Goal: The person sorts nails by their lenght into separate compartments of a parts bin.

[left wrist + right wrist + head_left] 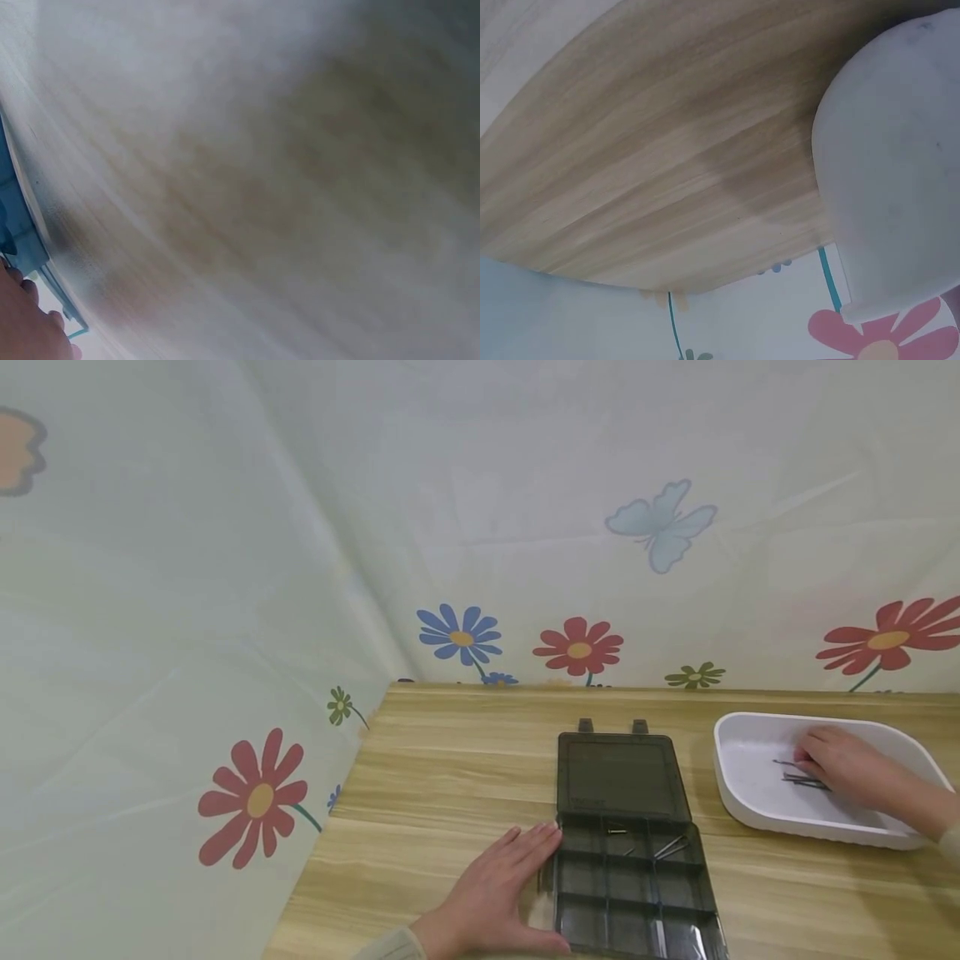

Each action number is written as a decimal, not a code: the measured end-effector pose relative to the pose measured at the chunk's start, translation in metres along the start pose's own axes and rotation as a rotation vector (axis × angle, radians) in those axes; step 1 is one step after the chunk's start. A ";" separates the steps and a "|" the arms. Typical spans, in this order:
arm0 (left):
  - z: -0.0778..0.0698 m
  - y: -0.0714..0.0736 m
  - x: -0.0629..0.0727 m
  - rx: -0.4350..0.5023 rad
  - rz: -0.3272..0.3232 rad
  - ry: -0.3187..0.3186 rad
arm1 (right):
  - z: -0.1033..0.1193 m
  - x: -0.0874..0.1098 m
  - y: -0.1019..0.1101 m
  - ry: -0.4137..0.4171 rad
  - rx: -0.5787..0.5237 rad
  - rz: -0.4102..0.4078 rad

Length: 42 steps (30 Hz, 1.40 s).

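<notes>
Left hand, fingers extended, at 8 o'clock of the open compartment box on the bench, tips against its edge; a brass-coloured screw and a looped pin lie in its far row. Farther, at 2 o'clock: a white tray with thin metal pieces; right hand over them, grip indeterminable.

White tray, dark-grey box, flowered backdrop

Glossy plastic box; tray seemingly matt.
</notes>
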State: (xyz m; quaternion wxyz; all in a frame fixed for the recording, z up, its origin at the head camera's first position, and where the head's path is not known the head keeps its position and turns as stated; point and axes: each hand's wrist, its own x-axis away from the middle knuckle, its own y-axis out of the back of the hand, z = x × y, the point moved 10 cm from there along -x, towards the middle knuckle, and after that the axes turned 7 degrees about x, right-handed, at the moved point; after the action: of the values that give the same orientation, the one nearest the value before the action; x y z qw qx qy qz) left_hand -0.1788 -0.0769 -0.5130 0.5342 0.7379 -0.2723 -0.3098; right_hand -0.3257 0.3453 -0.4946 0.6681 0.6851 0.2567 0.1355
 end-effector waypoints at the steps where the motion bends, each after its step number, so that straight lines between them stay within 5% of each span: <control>1: 0.000 0.000 0.000 0.000 -0.001 -0.003 | 0.000 0.001 0.000 0.003 0.003 -0.012; 9: -0.003 0.002 -0.001 -0.008 -0.009 -0.014 | -0.006 -0.005 0.011 -0.119 -0.107 0.054; 13: -0.003 0.003 0.000 -0.010 -0.013 -0.014 | 0.006 -0.013 0.032 -0.143 -0.180 0.000; 25: -0.001 0.000 0.000 0.006 -0.011 -0.002 | 0.103 -0.026 0.098 0.086 -0.225 -0.319; 33: -0.001 0.001 0.000 0.001 -0.022 -0.008 | 0.155 -0.019 0.087 0.218 -0.357 -0.337; 42: -0.002 0.002 -0.001 -0.002 -0.035 -0.019 | 0.182 -0.009 0.067 0.277 -0.409 -0.330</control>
State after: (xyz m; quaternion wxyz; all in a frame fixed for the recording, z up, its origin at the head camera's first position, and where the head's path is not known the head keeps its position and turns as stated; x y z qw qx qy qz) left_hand -0.1781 -0.0756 -0.5107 0.5269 0.7389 -0.2642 -0.3264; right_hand -0.2256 0.1880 -0.4401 0.7638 0.4604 0.4208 0.1658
